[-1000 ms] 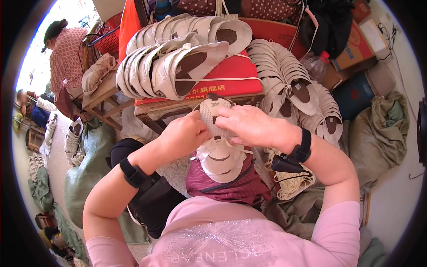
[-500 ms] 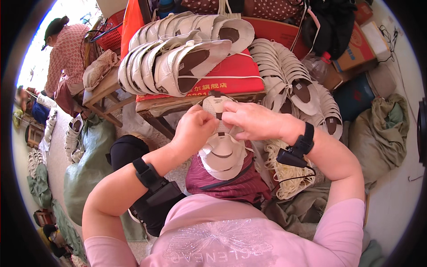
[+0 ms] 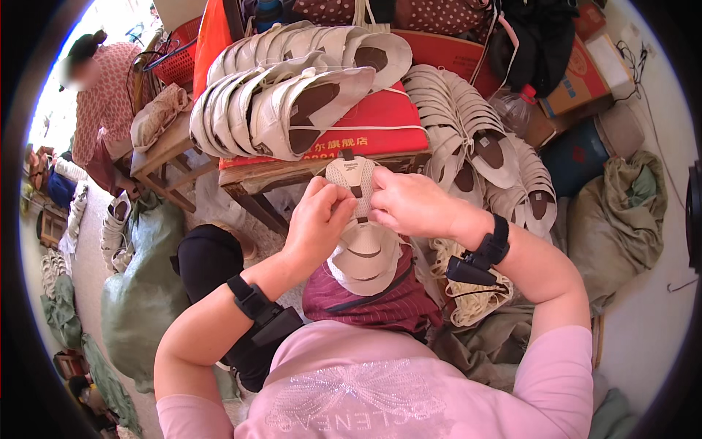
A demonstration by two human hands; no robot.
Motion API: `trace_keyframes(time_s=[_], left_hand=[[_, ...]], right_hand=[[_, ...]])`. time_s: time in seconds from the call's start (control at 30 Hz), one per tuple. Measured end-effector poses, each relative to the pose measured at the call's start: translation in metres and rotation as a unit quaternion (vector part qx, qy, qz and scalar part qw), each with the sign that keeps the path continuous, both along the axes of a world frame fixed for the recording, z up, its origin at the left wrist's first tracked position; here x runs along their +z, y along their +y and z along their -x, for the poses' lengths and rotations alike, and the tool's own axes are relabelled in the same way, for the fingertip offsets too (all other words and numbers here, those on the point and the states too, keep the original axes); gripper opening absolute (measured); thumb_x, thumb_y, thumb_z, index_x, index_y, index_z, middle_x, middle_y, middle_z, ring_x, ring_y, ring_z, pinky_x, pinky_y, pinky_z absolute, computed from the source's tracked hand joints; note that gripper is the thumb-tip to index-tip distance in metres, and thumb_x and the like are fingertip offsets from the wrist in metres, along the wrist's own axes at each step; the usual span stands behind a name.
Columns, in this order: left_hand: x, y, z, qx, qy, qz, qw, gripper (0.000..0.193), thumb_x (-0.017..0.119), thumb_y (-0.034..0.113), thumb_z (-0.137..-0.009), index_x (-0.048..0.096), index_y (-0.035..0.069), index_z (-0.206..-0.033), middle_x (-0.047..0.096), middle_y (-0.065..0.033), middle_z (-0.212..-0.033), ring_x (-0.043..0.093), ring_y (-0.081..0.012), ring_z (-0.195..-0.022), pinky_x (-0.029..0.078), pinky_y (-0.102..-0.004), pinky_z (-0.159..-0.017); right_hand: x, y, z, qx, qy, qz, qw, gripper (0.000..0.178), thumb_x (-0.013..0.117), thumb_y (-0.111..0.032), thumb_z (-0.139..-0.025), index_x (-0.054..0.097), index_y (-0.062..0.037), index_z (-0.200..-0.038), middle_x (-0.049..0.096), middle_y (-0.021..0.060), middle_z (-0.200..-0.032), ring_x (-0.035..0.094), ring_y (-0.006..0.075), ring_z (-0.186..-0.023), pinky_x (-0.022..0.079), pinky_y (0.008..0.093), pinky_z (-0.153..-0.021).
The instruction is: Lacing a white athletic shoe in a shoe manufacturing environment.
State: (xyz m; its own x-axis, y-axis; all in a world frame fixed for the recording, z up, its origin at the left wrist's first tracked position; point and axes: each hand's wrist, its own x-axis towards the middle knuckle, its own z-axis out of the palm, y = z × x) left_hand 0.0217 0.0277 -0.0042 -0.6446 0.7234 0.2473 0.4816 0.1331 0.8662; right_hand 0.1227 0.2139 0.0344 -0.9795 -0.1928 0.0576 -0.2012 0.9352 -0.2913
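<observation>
A white shoe upper (image 3: 363, 272) rests on my lap, its rounded end toward me. Its perforated tongue (image 3: 352, 174), with dark patches, points away toward the wooden bench. My left hand (image 3: 319, 218) is closed in a pinch along the tongue's left side. On the other side, my right hand (image 3: 411, 205) has its fingers pressed together at the tongue's right edge. What the fingertips grip is too small and hidden to make out. A dark maroon striped cloth (image 3: 373, 309) lies under the upper.
Nested white shoe uppers (image 3: 292, 95) lie on a red package (image 3: 380, 121) atop the wooden bench (image 3: 252, 179). More uppers (image 3: 475, 139) stand at the right, above a bundle of cream laces (image 3: 475, 296). A green sack (image 3: 146, 293) lies left; another person (image 3: 106, 102) sits beyond it.
My right hand has drawn slightly right, off the middle of the tongue, showing more of it. My left hand has dipped a little toward me. The upper stays on my lap.
</observation>
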Motion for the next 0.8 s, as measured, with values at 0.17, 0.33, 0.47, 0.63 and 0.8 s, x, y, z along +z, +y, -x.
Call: trace_keyframes(time_s=[0.17,0.33,0.47,0.63,0.8], left_hand=[[-0.003,0.000,0.000,0.010,0.006,-0.006,1.000,0.009,0.067,0.008,-0.091,0.063,0.001,-0.091,0.052,-0.0056,-0.090,0.052,-0.0134,-0.071,0.045,-0.0269,-0.064],[-0.001,-0.003,0.000,0.005,-0.004,-0.025,1.000,0.009,0.067,0.008,-0.091,0.064,0.000,-0.090,0.054,-0.0058,-0.089,0.054,-0.0131,-0.072,0.046,-0.0270,-0.064],[0.002,-0.003,0.001,0.010,-0.033,-0.024,0.999,0.009,0.067,0.007,-0.091,0.064,-0.001,-0.089,0.054,-0.0060,-0.089,0.054,-0.0133,-0.072,0.046,-0.0271,-0.064],[-0.003,-0.004,-0.001,0.031,-0.034,-0.031,0.998,0.009,0.067,0.007,-0.091,0.063,-0.001,-0.089,0.055,-0.0064,-0.089,0.054,-0.0136,-0.071,0.045,-0.0274,-0.063],[-0.002,-0.004,-0.002,0.025,-0.013,-0.046,0.999,0.007,0.067,0.006,-0.090,0.065,0.000,-0.090,0.057,-0.0070,-0.085,0.056,-0.0142,-0.071,0.046,-0.0282,-0.062]], right_hand=[[-0.014,-0.010,-0.001,-0.125,-0.019,0.167,0.978,0.021,0.068,-0.022,-0.082,0.071,-0.0011,-0.080,0.059,0.0150,-0.101,0.063,0.0305,-0.090,0.052,0.0385,-0.078],[-0.017,-0.019,0.003,-0.264,-0.017,0.539,0.800,0.026,0.066,-0.021,-0.093,0.067,0.0027,-0.080,0.061,0.0054,-0.092,0.060,0.0158,-0.082,0.051,0.0325,-0.075],[-0.008,-0.021,0.003,-0.247,-0.094,0.631,0.730,0.022,0.060,-0.020,-0.098,0.061,0.0023,-0.097,0.063,0.0028,-0.077,0.060,0.0099,-0.060,0.053,0.0253,-0.063],[-0.011,-0.043,-0.003,-0.245,-0.083,0.552,0.793,0.014,0.058,-0.012,-0.098,0.057,0.0018,-0.099,0.065,0.0059,-0.079,0.069,0.0140,-0.070,0.055,0.0268,-0.059],[-0.023,-0.046,-0.004,-0.196,-0.025,0.464,0.864,0.017,0.067,-0.006,-0.088,0.059,0.0028,-0.100,0.065,0.0082,-0.080,0.068,0.0138,-0.072,0.054,0.0294,-0.063]])
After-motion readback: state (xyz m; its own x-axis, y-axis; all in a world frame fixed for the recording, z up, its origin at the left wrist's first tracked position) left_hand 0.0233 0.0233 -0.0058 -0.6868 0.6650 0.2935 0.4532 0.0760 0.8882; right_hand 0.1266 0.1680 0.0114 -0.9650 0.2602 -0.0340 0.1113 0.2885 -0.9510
